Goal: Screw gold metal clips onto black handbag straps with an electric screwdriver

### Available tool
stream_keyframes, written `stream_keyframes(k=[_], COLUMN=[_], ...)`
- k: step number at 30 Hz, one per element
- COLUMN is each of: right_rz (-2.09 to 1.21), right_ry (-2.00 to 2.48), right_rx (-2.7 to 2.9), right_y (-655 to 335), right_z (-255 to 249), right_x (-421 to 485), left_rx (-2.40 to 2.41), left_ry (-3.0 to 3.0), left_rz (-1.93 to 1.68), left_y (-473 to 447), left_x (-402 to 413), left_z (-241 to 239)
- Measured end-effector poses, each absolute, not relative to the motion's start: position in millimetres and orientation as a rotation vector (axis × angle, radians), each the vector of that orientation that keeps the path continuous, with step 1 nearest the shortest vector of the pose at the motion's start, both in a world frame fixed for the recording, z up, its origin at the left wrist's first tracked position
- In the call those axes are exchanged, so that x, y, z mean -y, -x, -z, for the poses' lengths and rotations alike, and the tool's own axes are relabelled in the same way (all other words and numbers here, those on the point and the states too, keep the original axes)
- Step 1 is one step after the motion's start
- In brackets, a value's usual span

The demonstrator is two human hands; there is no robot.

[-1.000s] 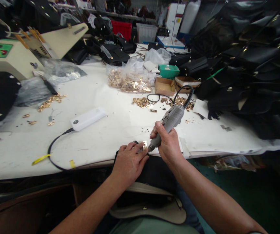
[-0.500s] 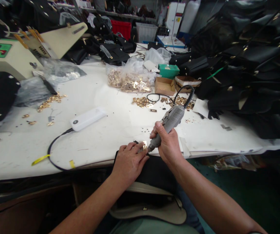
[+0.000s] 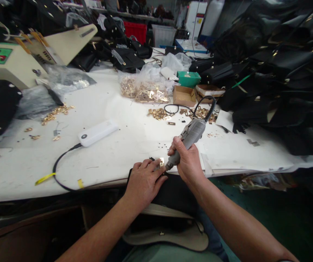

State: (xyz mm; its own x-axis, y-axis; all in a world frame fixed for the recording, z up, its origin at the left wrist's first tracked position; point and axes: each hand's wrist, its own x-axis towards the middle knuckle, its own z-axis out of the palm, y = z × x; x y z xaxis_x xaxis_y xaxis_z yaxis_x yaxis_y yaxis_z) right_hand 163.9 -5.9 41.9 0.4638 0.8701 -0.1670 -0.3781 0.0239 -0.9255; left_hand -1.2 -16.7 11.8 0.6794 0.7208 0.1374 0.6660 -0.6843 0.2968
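My right hand (image 3: 188, 160) is wrapped around a grey electric screwdriver (image 3: 193, 131), its cable curving up from the back end. The tool slants down to the left, its tip close to my left fingertips. Beneath the tip, a black bag (image 3: 174, 193) with beige-edged parts extends from the table edge over my lap. My left hand (image 3: 144, 182) holds the bag's upper part down at the table edge, thumb and forefinger close together beside the tip. Just beyond those fingers shows a small gold metal plate (image 3: 161, 161). Whatever the tip touches is too small to make out.
A white power bank (image 3: 99, 133) with a black cable lies on the white table (image 3: 129, 145). Gold fittings (image 3: 157, 114) lie loose behind the screwdriver, near bagged hardware (image 3: 151, 92) and a cardboard box (image 3: 184, 96). Black bags (image 3: 287, 83) are piled right; a beige machine (image 3: 11, 65) stands left.
My left thumb has shifted very slightly, and the screwdriver has barely moved. Both hands otherwise keep their places, and the bag and table items look the same.
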Motion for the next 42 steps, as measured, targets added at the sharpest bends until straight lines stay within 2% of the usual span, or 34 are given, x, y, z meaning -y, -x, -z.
stream_keyframes(k=[13, 28, 42], right_rz=[-0.912, -0.95, -0.987], right_ry=[1.197, 1.306, 1.331], right_rx=[0.601, 0.733, 0.923], right_y=[-166.4, -159.5, -154.6], right_z=[-47.0, -34.6, -45.6], right_x=[-22.2, -29.9, -30.5], left_rx=[-1.126, -1.132, -1.14], left_ry=[-2.71, -2.704, -2.682], left_rz=[-0.357, -0.347, -0.333], left_y=[0.9, 0.1, 0.3], left_x=[18.0, 16.3, 16.3], left_z=[-11.6, -11.7, -10.9])
